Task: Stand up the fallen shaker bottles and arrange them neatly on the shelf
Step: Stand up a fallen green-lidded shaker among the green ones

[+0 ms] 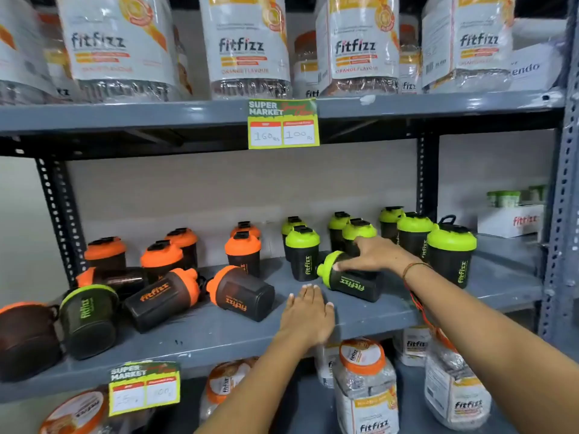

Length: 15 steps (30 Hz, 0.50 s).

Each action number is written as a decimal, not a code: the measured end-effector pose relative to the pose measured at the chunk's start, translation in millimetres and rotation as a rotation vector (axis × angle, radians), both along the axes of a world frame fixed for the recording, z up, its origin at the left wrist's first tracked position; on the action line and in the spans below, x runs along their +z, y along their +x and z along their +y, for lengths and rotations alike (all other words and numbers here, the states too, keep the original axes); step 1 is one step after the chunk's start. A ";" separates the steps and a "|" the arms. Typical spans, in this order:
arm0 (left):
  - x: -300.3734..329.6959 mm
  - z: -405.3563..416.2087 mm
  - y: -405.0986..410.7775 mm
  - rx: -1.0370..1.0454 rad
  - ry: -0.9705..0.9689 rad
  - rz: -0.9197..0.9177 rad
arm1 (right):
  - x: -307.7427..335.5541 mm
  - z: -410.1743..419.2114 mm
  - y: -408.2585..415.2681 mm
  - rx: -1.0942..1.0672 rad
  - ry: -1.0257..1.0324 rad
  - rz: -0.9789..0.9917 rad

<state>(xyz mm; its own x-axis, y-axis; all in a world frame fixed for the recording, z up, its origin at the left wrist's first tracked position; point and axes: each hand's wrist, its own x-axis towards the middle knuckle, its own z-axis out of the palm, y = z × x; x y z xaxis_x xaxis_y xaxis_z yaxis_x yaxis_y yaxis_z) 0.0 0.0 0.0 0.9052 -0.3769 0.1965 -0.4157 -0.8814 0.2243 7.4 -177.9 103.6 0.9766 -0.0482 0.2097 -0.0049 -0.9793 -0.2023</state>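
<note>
A fallen green-lidded shaker bottle lies on its side on the grey middle shelf, lid pointing left. My right hand rests on top of it, fingers spread over its body. My left hand lies flat and empty on the shelf just in front of it. Two orange-lidded shakers lie on their sides at centre left. Another green-lidded one and an orange one lie at the far left. Several green shakers and orange shakers stand upright behind.
Large Fitfizz jars fill the shelf above, and more jars stand on the shelf below. Price tags hang on the shelf edges. A white box sits at the far right. A perforated steel upright bounds the right side.
</note>
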 end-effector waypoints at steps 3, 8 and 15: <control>0.1 -4.4 15.9 0.047 0.049 0.073 | -3.6 -2.6 11.9 0.025 -0.106 0.104; 3.0 -4.4 27.1 0.043 0.097 0.132 | -14.9 -6.9 26.2 0.032 -0.122 0.205; 1.0 -2.5 24.2 0.042 0.093 0.102 | -31.9 -29.6 20.5 0.093 0.419 0.033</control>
